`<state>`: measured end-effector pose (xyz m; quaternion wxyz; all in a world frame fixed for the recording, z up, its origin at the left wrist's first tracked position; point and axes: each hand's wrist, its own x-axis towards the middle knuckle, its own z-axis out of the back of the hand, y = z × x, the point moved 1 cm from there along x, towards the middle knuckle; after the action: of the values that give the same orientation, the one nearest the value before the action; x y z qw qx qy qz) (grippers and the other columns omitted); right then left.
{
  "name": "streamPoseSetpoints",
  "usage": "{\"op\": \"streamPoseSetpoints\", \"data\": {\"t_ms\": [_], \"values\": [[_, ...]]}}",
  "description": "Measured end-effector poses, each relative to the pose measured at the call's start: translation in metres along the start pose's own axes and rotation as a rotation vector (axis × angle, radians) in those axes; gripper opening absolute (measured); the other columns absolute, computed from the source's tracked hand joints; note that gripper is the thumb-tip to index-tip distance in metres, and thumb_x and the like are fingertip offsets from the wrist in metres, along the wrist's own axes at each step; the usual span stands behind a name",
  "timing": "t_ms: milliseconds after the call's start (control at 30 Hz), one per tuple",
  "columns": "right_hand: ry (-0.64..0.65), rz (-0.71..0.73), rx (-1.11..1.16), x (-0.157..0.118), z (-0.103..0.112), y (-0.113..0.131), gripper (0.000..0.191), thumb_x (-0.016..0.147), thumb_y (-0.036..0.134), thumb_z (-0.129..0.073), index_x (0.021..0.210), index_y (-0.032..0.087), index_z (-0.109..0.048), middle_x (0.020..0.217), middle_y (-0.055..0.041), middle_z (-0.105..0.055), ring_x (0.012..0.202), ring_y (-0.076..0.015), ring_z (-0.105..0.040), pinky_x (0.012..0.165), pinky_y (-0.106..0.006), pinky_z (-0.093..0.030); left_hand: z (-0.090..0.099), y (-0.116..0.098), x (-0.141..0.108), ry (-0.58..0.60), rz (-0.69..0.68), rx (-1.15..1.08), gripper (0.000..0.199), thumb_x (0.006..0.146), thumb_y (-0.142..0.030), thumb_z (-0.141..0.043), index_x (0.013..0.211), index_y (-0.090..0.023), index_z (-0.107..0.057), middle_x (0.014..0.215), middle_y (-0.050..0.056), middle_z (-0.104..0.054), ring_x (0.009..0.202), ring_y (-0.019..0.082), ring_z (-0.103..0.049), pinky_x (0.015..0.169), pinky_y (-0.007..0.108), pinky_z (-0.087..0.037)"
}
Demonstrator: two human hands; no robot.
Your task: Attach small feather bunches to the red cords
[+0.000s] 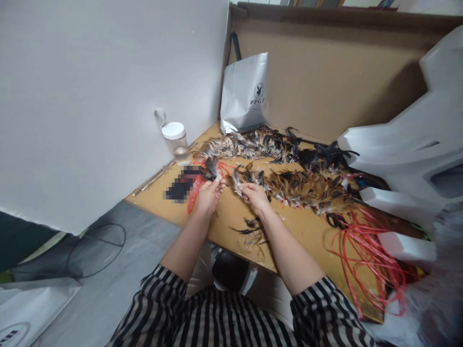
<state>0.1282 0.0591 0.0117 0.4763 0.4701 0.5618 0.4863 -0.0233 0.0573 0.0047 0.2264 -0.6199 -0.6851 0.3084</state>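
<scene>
My left hand [210, 195] is closed on a small bunch of dark and grey feathers [212, 167], their tips pointing up and away. My right hand [253, 195] pinches a curved grey feather [237, 177] between thumb and fingers, a little to the right. The two hands are apart over the wooden table [231, 231]. Just beyond the right hand begins a row of brown feathers [304, 188], and behind it lies a row of paler and black feathers [249, 144]. A few loose feathers [253, 233] lie near the table's front edge.
Red plastic strips [361, 255] hang over the right corner near black scissors [336, 220]. A white-lidded jar [176, 142] stands at the left, and a silver bag [246, 94] at the back. A cardboard wall [325, 72] and white foam pieces [390, 140] border the table.
</scene>
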Motion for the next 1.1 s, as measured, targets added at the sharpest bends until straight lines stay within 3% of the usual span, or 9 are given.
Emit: {"op": "streamPoseSetpoints", "data": {"t_ms": [133,300,400,633,800,900,1000,1100], "values": [[0.232,-0.117,0.338,-0.004,0.004,0.007,0.023,0.060,0.030,-0.069,0.073,0.014,-0.059,0.048,0.0069,-0.038,0.038,-0.0014,-0.022,0.037,-0.016,-0.012,-0.006,0.001,-0.007,0.166,0.143,0.072,0.025,0.062,-0.022,-0.070,0.083,-0.009,-0.062,0.081,0.008,-0.066,0.061,0.007,-0.058,0.054,0.017,-0.041],[0.394,-0.212,0.344,-0.007,0.004,0.004,0.020,0.060,0.026,-0.070,0.068,0.013,-0.057,0.046,0.0075,-0.034,0.038,-0.0009,-0.021,0.037,-0.016,-0.010,-0.007,0.000,-0.009,0.232,0.177,0.054,0.021,0.061,-0.024,-0.071,0.076,-0.011,-0.063,0.070,0.003,-0.064,0.056,0.006,-0.054,0.051,0.018,-0.039],[0.338,-0.222,0.244,-0.006,0.005,0.001,0.022,0.057,0.027,-0.071,0.067,0.013,-0.058,0.046,0.0070,-0.037,0.038,-0.0010,-0.023,0.037,-0.016,-0.009,-0.007,0.001,-0.008,0.251,0.144,0.105,0.020,0.061,-0.026,-0.070,0.075,-0.012,-0.065,0.071,0.004,-0.064,0.056,0.006,-0.052,0.049,0.017,-0.037],[0.123,-0.049,-0.027,-0.008,0.006,0.012,0.032,0.060,0.039,-0.067,0.080,0.014,-0.065,0.044,0.0063,-0.042,0.038,-0.0032,-0.027,0.037,-0.018,-0.015,-0.004,0.006,-0.004,0.156,0.019,0.340,0.023,0.061,-0.034,-0.068,0.057,-0.012,-0.061,0.052,0.001,-0.057,0.045,0.005,-0.043,0.045,0.020,-0.028],[0.081,0.101,-0.257,-0.010,-0.001,0.011,0.027,0.059,0.038,-0.066,0.071,0.014,-0.067,0.057,0.0011,-0.058,0.048,-0.0063,-0.041,0.047,-0.020,-0.031,-0.001,0.008,-0.004,0.118,-0.067,0.524,0.027,0.061,-0.035,-0.068,0.050,-0.013,-0.057,0.043,-0.002,-0.049,0.040,0.006,-0.037,0.044,0.021,-0.024],[0.051,0.092,-0.216,-0.009,-0.004,0.006,0.022,0.059,0.035,-0.065,0.065,0.015,-0.065,0.052,0.0024,-0.055,0.045,-0.0057,-0.038,0.045,-0.020,-0.029,0.001,0.011,-0.003,0.115,-0.072,0.562,0.025,0.061,-0.034,-0.068,0.050,-0.014,-0.058,0.041,-0.003,-0.047,0.040,0.006,-0.037,0.044,0.021,-0.024],[0.034,-0.001,-0.036,-0.007,-0.003,0.004,0.022,0.058,0.036,-0.067,0.066,0.015,-0.062,0.041,0.0063,-0.043,0.037,-0.0043,-0.028,0.039,-0.020,-0.018,0.003,0.013,-0.001,0.108,-0.043,0.497,0.024,0.062,-0.035,-0.068,0.053,-0.013,-0.060,0.046,-0.001,-0.053,0.042,0.006,-0.040,0.045,0.021,-0.027],[-0.012,0.007,0.110,-0.007,-0.002,0.008,0.022,0.059,0.036,-0.067,0.067,0.016,-0.061,0.039,0.0077,-0.038,0.035,-0.0042,-0.024,0.038,-0.020,-0.014,0.002,0.013,-0.002,0.108,0.014,0.412,0.023,0.061,-0.035,-0.069,0.060,-0.013,-0.063,0.055,0.002,-0.059,0.044,0.007,-0.044,0.045,0.021,-0.031]]}}
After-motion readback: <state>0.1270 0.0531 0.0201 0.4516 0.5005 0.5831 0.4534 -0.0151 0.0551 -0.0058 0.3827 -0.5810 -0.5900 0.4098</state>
